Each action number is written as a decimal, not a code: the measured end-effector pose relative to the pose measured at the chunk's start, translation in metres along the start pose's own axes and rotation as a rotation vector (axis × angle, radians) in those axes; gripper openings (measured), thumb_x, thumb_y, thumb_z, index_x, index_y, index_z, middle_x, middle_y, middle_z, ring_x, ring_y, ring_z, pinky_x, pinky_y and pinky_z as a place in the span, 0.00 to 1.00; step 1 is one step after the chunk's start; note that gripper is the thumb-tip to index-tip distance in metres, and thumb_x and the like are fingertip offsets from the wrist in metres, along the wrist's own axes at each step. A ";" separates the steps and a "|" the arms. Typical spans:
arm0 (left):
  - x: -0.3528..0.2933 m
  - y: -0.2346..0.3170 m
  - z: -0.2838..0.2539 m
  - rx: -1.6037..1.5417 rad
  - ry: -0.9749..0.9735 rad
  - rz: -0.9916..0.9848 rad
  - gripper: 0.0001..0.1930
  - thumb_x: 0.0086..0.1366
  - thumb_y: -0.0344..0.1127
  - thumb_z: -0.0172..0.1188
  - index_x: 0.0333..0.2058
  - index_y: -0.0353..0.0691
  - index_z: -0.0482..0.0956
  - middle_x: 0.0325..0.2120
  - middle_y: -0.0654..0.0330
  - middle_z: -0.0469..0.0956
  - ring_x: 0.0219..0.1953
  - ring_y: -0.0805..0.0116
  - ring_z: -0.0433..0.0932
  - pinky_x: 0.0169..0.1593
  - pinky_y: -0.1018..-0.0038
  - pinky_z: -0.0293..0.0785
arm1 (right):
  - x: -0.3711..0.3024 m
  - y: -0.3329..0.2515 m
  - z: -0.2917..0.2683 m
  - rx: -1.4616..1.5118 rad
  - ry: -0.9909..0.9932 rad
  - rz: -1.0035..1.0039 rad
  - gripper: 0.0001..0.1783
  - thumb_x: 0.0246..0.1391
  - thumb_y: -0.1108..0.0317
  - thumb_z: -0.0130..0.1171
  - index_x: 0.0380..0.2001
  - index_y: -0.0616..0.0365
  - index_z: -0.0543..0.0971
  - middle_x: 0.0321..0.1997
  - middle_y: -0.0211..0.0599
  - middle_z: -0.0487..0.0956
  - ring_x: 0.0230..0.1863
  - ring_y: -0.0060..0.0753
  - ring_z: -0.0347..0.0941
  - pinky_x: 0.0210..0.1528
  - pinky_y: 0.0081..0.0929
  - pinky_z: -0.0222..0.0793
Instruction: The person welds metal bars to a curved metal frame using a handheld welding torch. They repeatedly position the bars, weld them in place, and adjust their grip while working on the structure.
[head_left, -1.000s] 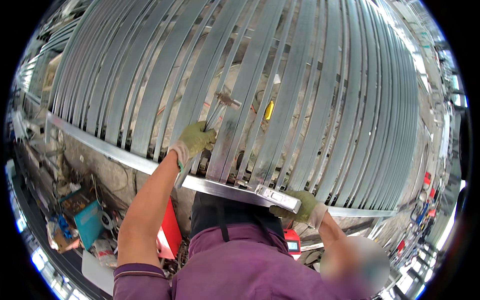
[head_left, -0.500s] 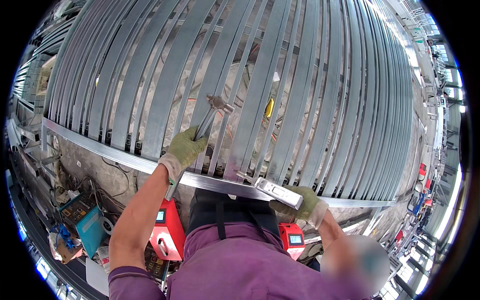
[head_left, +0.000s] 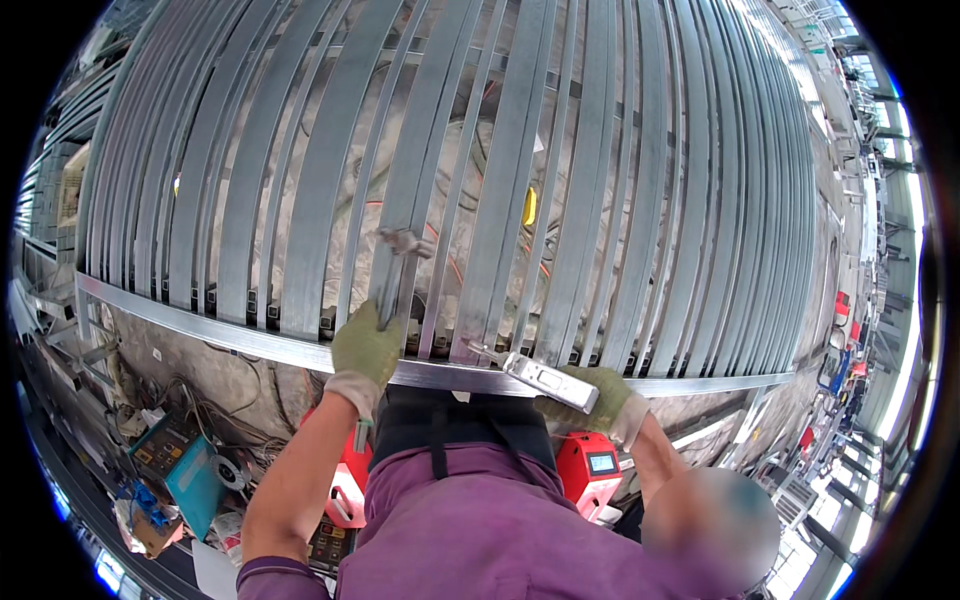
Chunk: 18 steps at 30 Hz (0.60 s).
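A green work glove covers my left hand (head_left: 364,345), which is closed around the handle of a hammer (head_left: 405,243). The hammer's head, slightly blurred, points away from me over the grey metal bars (head_left: 310,215). My gloved right hand (head_left: 606,392) grips a silver handheld welding gun (head_left: 552,382). Its narrow nozzle points left, near the bar ends just above the front rail (head_left: 455,377) of the frame. The fingers under the gun are partly hidden by its body.
Two red machines (head_left: 588,462) with white details stand below the rail on either side of my legs. At the lower left is a teal control box (head_left: 176,470) among tangled cables. A yellow object (head_left: 530,206) lies on the floor beneath the bars.
My left hand and the hammer have come down and left, toward the front rail. The right hand stays near the rail with the welding gun. The whole view has shifted slightly.
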<state>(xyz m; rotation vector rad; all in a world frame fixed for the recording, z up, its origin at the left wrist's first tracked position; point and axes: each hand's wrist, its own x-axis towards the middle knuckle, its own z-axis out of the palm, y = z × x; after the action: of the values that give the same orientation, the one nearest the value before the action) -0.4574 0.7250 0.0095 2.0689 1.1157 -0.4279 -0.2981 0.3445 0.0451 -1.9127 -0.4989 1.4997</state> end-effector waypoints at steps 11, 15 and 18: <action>-0.033 -0.025 0.006 0.289 -0.043 0.103 0.22 0.75 0.47 0.61 0.55 0.33 0.77 0.33 0.39 0.88 0.39 0.33 0.88 0.47 0.41 0.81 | 0.013 -0.015 0.004 1.472 0.092 0.708 0.21 0.81 0.64 0.57 0.68 0.64 0.76 0.64 0.54 0.82 0.63 0.56 0.84 0.65 0.65 0.88; -0.034 -0.030 0.012 0.308 -0.115 0.018 0.22 0.75 0.48 0.61 0.53 0.32 0.80 0.34 0.38 0.88 0.42 0.33 0.88 0.50 0.41 0.81 | 0.011 0.002 0.001 1.016 -0.076 0.459 0.26 0.77 0.59 0.65 0.69 0.62 0.78 0.63 0.46 0.85 0.61 0.47 0.86 0.66 0.47 0.87; -0.032 -0.035 0.001 0.255 -0.087 0.089 0.24 0.75 0.50 0.61 0.54 0.32 0.82 0.36 0.38 0.89 0.44 0.33 0.88 0.52 0.42 0.81 | 0.008 0.000 0.001 0.205 -0.107 0.098 0.32 0.71 0.55 0.73 0.70 0.59 0.79 0.62 0.37 0.87 0.59 0.37 0.87 0.66 0.30 0.85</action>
<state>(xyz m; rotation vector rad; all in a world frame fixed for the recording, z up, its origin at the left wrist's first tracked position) -0.5036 0.7182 0.0120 2.2864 0.9541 -0.6369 -0.2966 0.3497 0.0391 -1.7266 -0.2885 1.6547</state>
